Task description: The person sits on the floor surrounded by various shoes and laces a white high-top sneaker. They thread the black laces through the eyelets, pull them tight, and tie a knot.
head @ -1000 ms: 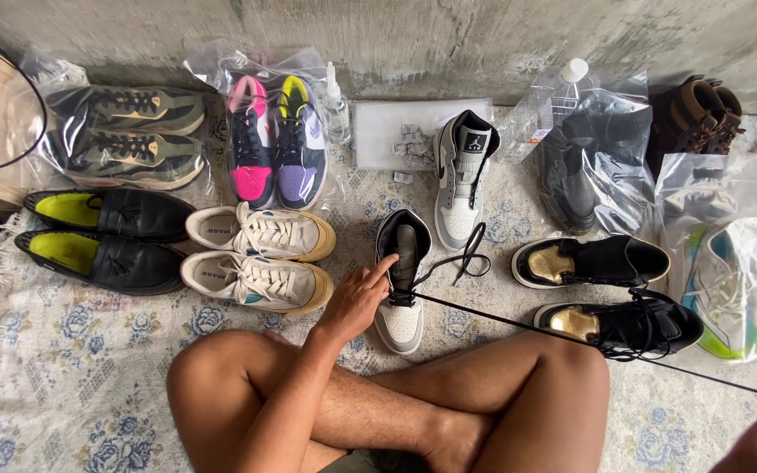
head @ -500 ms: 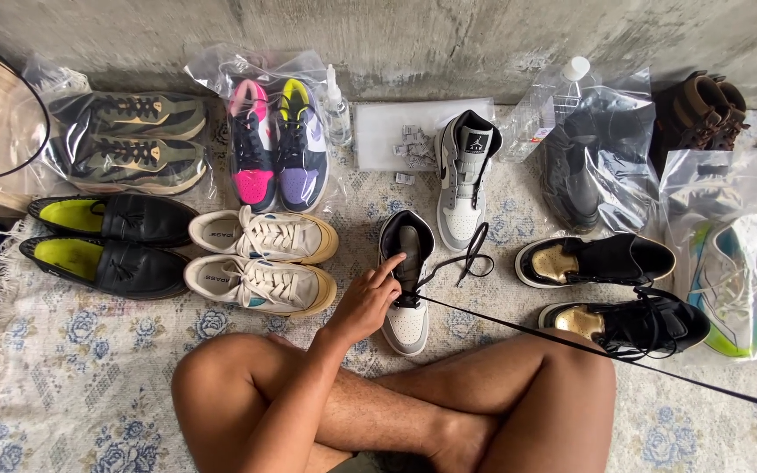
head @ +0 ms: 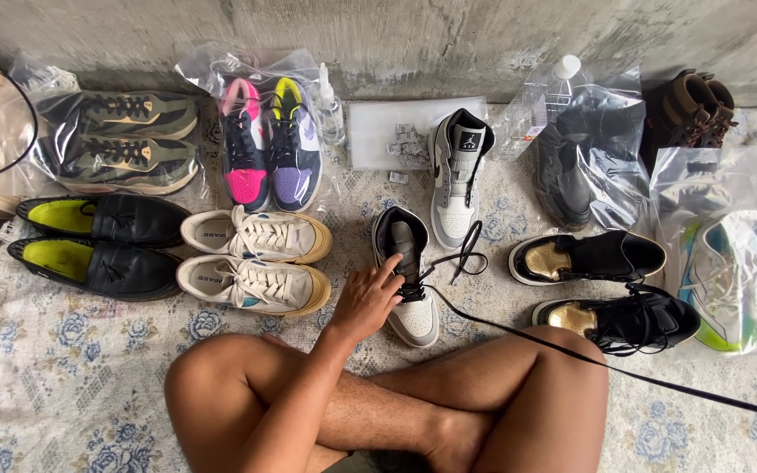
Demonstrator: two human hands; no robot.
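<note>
Basically: left hand (head: 367, 302) resting on the collar of a high-top sneaker (head: 406, 276) with black upper and white toe, fingers loosely curled against its inner edge, not clamped; grip half open, thumb side hidden behind the palm. Sneaker lying on a pale floral rug (head: 63, 350), toe pointing toward the crossed legs. Black lace (head: 606, 368) running taut from just right of the grip, over the right knee, out past the right frame edge. Right hand out of frame, so its grip can't be judged; presumably at the far end of the lace, not visible.

Just above and right of the grip: matching grey-white high-top (head: 459, 175), upright. Just left of the grip: pair of cream low sneakers (head: 251, 258). Further left: black loafers with yellow-green insoles (head: 98, 241). Right of the grip: two black shoes with gold insoles (head: 602, 285), the nearer one partly covered by the knee.

Bagged pairs along the wall glare-obscured; dark pair in clear bag (head: 584, 158) hard to make out. Brown boots (head: 689, 109) at top right partly cut off by a bag.
</note>
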